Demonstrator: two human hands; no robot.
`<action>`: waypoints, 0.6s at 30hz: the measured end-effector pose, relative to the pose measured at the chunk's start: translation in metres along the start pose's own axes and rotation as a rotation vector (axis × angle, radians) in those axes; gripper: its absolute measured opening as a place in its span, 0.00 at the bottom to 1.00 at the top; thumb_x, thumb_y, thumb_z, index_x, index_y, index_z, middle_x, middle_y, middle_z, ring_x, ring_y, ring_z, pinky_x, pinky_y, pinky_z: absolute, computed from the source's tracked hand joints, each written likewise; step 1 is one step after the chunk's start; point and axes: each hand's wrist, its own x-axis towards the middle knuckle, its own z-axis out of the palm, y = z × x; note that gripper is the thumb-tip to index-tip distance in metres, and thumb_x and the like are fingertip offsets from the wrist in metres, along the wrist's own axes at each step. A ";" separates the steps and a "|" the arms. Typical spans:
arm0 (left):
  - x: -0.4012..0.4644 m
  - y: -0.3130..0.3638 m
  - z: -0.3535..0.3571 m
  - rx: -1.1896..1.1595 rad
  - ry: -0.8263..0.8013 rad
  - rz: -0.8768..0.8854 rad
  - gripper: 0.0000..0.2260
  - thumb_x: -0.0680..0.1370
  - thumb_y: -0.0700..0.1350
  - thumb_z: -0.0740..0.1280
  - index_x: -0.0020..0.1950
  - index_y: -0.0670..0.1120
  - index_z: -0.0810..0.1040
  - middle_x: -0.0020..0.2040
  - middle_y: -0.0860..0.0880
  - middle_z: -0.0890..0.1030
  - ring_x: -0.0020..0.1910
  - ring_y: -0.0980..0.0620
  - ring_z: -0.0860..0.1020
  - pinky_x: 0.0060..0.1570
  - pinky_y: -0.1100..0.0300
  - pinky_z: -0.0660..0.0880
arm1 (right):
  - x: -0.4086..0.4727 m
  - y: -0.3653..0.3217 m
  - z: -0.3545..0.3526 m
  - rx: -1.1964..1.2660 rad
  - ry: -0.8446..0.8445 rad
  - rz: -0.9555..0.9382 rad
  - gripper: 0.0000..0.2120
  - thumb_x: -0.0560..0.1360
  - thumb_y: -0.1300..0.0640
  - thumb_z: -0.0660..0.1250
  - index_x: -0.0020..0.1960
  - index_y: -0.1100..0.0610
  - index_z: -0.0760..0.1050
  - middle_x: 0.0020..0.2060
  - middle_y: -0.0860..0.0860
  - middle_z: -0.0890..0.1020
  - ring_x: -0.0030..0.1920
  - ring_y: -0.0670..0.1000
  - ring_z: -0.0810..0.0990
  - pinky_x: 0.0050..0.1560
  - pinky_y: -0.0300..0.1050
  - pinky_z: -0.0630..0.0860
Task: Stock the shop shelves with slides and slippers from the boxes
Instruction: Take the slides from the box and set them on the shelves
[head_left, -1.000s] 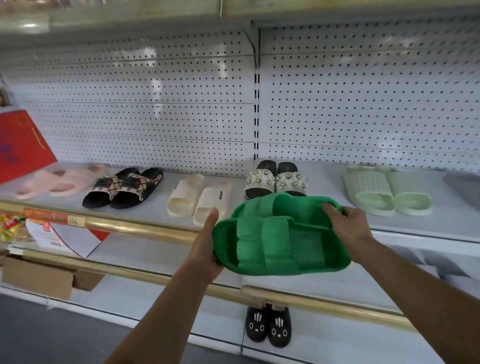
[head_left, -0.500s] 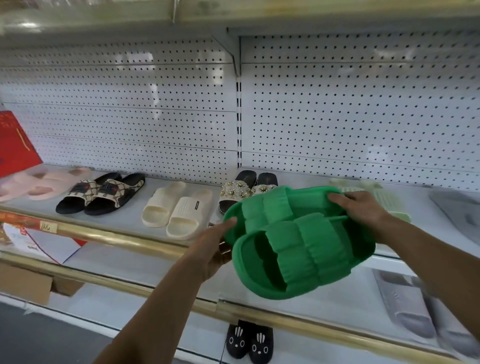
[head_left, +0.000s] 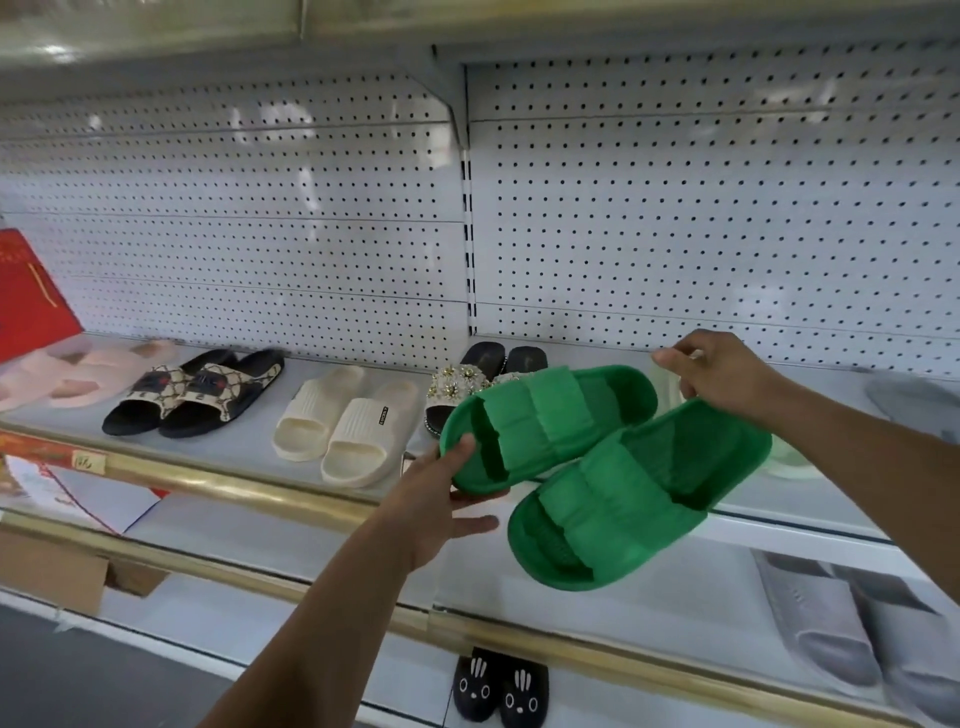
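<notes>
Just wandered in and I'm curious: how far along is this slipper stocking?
Done: the upper shelf already carries pink, patterned black, cream, jewelled and pale green pairs; grey slides and black bunny slippers sit lower down. In hand: the green slides, left hand at the toes, right hand at the heels, not yet set down. Left: placing them; much shelf space looks bare.
</notes>
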 end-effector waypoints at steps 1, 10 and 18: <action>0.001 -0.001 0.000 -0.040 -0.012 -0.008 0.13 0.80 0.51 0.64 0.63 0.49 0.74 0.60 0.38 0.79 0.55 0.37 0.82 0.54 0.34 0.77 | 0.002 -0.001 -0.002 0.003 0.006 0.005 0.19 0.76 0.40 0.64 0.50 0.57 0.75 0.35 0.57 0.82 0.36 0.53 0.79 0.40 0.45 0.72; 0.010 -0.013 0.039 -0.183 0.110 0.148 0.19 0.81 0.57 0.60 0.70 0.52 0.71 0.60 0.43 0.80 0.54 0.41 0.82 0.46 0.46 0.81 | 0.015 0.003 -0.012 0.053 0.064 0.036 0.17 0.76 0.44 0.66 0.50 0.58 0.75 0.35 0.57 0.82 0.37 0.54 0.78 0.41 0.44 0.70; 0.019 -0.026 0.084 -0.069 0.397 0.328 0.12 0.82 0.55 0.58 0.64 0.54 0.73 0.58 0.48 0.79 0.57 0.43 0.78 0.60 0.40 0.75 | 0.022 0.006 -0.026 0.053 0.030 0.030 0.18 0.77 0.42 0.63 0.51 0.58 0.75 0.37 0.56 0.81 0.40 0.54 0.78 0.46 0.47 0.71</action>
